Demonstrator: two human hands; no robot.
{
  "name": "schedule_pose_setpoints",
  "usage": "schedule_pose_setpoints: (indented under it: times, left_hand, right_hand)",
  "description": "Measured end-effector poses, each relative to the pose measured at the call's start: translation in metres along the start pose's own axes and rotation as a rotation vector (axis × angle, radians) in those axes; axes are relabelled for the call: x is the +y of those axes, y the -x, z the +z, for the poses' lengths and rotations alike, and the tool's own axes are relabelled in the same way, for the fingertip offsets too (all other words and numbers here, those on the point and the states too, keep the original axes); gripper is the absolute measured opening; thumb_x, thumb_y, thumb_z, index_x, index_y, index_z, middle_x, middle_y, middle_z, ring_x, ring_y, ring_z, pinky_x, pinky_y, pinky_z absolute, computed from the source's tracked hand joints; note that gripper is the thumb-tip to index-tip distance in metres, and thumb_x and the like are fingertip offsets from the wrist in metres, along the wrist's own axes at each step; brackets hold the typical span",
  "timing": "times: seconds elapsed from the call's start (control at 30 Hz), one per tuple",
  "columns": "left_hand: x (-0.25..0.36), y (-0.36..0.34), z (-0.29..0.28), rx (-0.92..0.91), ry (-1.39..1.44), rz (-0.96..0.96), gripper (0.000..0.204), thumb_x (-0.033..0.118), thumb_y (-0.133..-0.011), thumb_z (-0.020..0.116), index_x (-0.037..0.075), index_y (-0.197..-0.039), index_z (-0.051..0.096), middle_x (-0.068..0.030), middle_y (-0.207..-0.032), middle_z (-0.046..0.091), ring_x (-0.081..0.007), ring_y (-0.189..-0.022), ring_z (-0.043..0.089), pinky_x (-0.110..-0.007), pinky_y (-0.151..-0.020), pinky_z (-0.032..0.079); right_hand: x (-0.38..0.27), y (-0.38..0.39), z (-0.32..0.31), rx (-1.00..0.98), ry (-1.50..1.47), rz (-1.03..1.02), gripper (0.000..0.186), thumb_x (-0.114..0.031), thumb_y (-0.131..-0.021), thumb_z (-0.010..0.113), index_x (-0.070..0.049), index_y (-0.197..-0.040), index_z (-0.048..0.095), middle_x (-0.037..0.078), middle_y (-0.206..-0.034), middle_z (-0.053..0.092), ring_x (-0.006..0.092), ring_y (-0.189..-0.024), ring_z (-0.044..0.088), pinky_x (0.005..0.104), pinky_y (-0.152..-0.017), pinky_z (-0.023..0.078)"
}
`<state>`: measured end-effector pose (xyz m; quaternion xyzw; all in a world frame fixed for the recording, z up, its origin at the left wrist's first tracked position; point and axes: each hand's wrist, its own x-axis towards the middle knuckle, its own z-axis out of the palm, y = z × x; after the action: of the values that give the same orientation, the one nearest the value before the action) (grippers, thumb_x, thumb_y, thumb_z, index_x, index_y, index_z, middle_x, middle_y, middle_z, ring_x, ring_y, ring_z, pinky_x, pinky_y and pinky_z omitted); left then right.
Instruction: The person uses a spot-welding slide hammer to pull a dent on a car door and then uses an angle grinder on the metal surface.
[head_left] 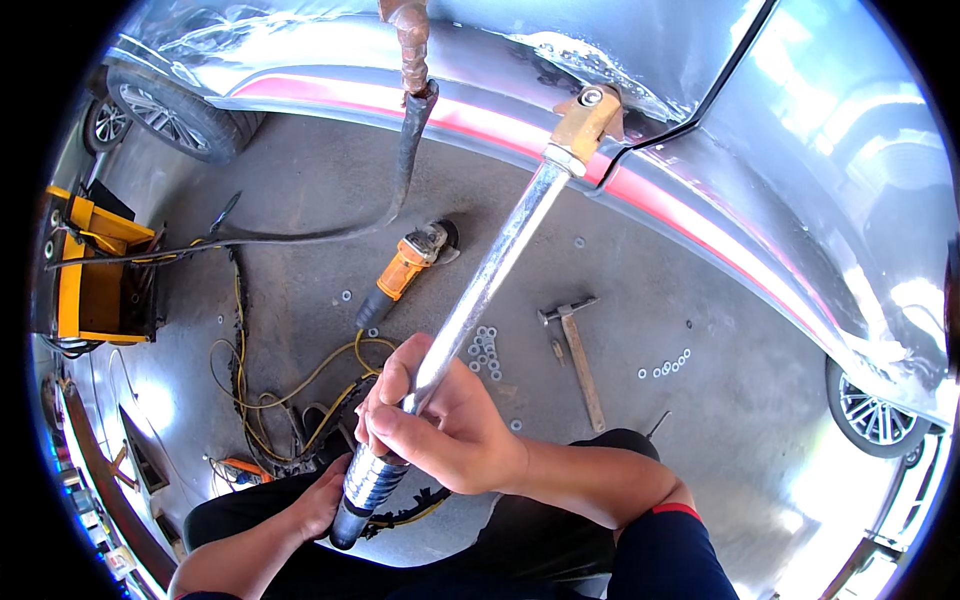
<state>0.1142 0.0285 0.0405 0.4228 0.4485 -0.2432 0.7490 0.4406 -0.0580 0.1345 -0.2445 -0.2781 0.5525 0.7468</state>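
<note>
A slide hammer [489, 270] with a bright metal rod runs diagonally from my lap up to the car. Its brass-coloured head [583, 122] is at the dented, bare-metal patch of the grey car side [330, 42]; whether it is hooked on there I cannot tell. My right hand [445, 425] is closed around the lower rod, just above the ribbed metal sleeve. Lower down, my left hand [318, 502] grips the dark handle end, its fingers partly hidden behind it. A copper-coloured clamp [411, 45] on a thick black cable hangs against the panel, left of the head.
On the grey floor lie an orange angle grinder [402, 268], a wooden-handled hammer [580, 365] and several washers [485, 345]. Yellow and black cables [250, 350] tangle at left, near a yellow machine [95, 270]. Car wheels [165, 110] stand at both sides.
</note>
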Motion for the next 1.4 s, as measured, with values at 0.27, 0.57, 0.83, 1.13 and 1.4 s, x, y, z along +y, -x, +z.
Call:
schedule_pose_setpoints:
  times: [0.27,0.57,0.83,1.13,1.4]
  left_hand:
    - [0.005,0.001,0.001,0.007,-0.045,-0.016,0.067,0.035,-0.107,0.038,-0.002,-0.158,0.014,-0.0183,-0.144,0.047,-0.0226,-0.129,0.050,-0.033,-0.108,0.041]
    - [0.050,0.010,0.027,-0.046,0.037,-0.110,0.059,0.029,-0.105,0.048,0.004,-0.155,0.029,-0.0132,-0.136,0.055,-0.0197,-0.120,0.056,-0.034,-0.102,0.047]
    - [0.042,0.012,0.021,-0.019,-0.201,-0.025,0.054,0.028,-0.103,0.044,0.004,-0.151,0.035,-0.0113,-0.139,0.052,-0.0196,-0.128,0.048,-0.034,-0.109,0.039]
    - [0.059,0.021,0.028,0.066,-0.109,-0.026,0.057,0.030,-0.104,0.036,0.001,-0.153,0.029,-0.0119,-0.139,0.052,-0.0188,-0.125,0.051,-0.034,-0.108,0.040]
    - [0.019,0.011,0.018,0.613,0.177,0.329,0.070,0.018,-0.098,0.038,0.000,-0.158,0.008,-0.0192,-0.146,0.043,-0.0261,-0.128,0.049,-0.035,-0.109,0.038]
  right_hand:
    - [0.000,0.000,-0.001,-0.025,-0.002,-0.012,0.016,-0.003,-0.099,0.057,-0.009,-0.105,0.044,0.005,-0.086,0.057,0.0108,-0.080,0.059,0.0378,-0.086,0.050]
    - [-0.002,0.000,0.000,-0.029,-0.036,-0.014,0.016,-0.003,-0.100,0.056,-0.009,-0.109,0.044,0.005,-0.088,0.058,0.0110,-0.084,0.060,0.0391,-0.087,0.050]
    - [0.022,-0.005,0.009,0.010,-0.138,0.156,0.026,-0.005,-0.098,0.060,-0.003,-0.119,0.045,0.006,-0.083,0.061,0.0164,-0.078,0.065,0.0351,-0.074,0.055]
    - [0.036,-0.001,0.014,-0.049,-0.233,0.175,0.016,-0.012,-0.098,0.063,-0.004,-0.108,0.054,0.004,-0.089,0.061,0.0119,-0.085,0.062,0.0318,-0.080,0.051]
    - [0.018,-0.016,0.000,0.068,0.067,-0.096,0.049,-0.006,-0.095,0.064,-0.007,-0.135,0.036,0.011,-0.109,0.058,0.0145,-0.102,0.058,0.0334,-0.090,0.047]
